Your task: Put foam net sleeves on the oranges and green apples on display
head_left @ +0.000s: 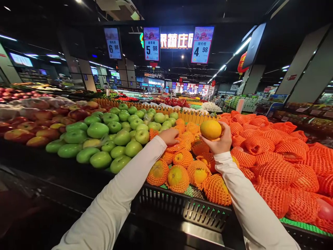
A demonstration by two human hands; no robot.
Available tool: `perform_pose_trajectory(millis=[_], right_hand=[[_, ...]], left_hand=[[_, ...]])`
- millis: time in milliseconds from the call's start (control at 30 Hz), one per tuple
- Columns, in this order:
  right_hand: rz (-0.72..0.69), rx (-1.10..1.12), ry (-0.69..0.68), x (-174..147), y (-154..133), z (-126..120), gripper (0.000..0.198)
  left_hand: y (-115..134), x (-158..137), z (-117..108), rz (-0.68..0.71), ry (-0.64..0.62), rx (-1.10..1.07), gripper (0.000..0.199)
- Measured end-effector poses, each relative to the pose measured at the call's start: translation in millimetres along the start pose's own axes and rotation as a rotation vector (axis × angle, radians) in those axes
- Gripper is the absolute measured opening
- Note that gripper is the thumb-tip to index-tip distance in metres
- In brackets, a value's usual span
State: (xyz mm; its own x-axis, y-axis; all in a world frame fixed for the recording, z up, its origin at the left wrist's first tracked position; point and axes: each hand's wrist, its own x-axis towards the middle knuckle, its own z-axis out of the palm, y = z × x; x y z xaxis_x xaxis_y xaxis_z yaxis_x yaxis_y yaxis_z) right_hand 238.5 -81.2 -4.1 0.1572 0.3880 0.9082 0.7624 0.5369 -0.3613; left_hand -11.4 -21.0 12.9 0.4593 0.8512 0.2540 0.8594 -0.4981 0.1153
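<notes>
My right hand [220, 140] holds up a bare orange [210, 129], its thumb underneath and its fingers behind. My left hand [169, 136] is curled closed over the left part of the orange pile; whatever its fingers grip, if anything, is hidden. Under and between both hands lie several oranges [178, 177] in orange foam nets, some with the peel showing through the open end. An orange foam net [153, 133] lies just left of my left hand, against the green apples [122, 138].
A black slatted crate edge [208, 213] runs along the front of the oranges. Fruit in red-orange foam nets [275, 170] is heaped at the right, red apples [47, 118] at the far left. A low wooden-coloured fence [191, 117] stands behind. Price screens [203, 45] hang overhead.
</notes>
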Motion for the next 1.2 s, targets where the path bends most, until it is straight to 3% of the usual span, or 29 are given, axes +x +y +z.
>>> perform_pose_trajectory(millis=[100,200,300,433,533,600,667,700,767,833,900,1033,1100,1200], right_hand=[[-0.057,-0.036,-0.129,1,-1,-1,0.075],[0.009,0.003,-0.241,2,2,3,0.088],[0.085,0.031,-0.421,1,9,8,0.090],[-0.008,0.028,-0.689,-4,12,14,0.073],[-0.116,0.026,-0.742,-3,8,13,0.072],[-0.159,-0.004,-0.641,5,5,4,0.055],[-0.132,-0.005,-0.425,18,4,-13,0.025],[-0.098,0.010,-0.298,26,5,-24,0.020],[-0.086,0.058,-0.168,39,9,-43,0.023],[-0.059,-0.010,-0.160,47,15,-52,0.035],[0.007,-0.175,-0.292,47,20,-49,0.047],[0.092,-0.553,-0.777,32,22,-23,0.063],[0.068,-0.636,-0.876,26,19,-15,0.066],[0.052,-0.555,-0.914,22,16,-14,0.072]], left_hand=[[3,2,-3,-0.033,0.322,-0.032,0.015],[-1,2,-7,-0.097,0.658,-0.138,0.024],[-6,5,-7,-0.153,0.765,-0.223,0.025],[-6,9,-2,-0.133,0.762,-0.222,0.024],[-4,10,-3,-0.127,0.786,-0.173,0.021],[-3,10,-6,-0.145,0.802,-0.157,0.021],[-1,8,-9,-0.159,0.793,-0.168,0.024],[-1,8,-10,-0.156,0.785,-0.177,0.025],[2,8,-11,-0.138,0.774,-0.186,0.025],[5,8,-11,-0.120,0.765,-0.175,0.025],[10,8,-10,-0.128,0.726,-0.153,0.025],[15,4,-13,-0.180,0.507,-0.092,0.029],[16,1,-13,-0.170,0.364,-0.052,0.031],[14,0,-11,-0.138,0.198,0.017,0.034]])
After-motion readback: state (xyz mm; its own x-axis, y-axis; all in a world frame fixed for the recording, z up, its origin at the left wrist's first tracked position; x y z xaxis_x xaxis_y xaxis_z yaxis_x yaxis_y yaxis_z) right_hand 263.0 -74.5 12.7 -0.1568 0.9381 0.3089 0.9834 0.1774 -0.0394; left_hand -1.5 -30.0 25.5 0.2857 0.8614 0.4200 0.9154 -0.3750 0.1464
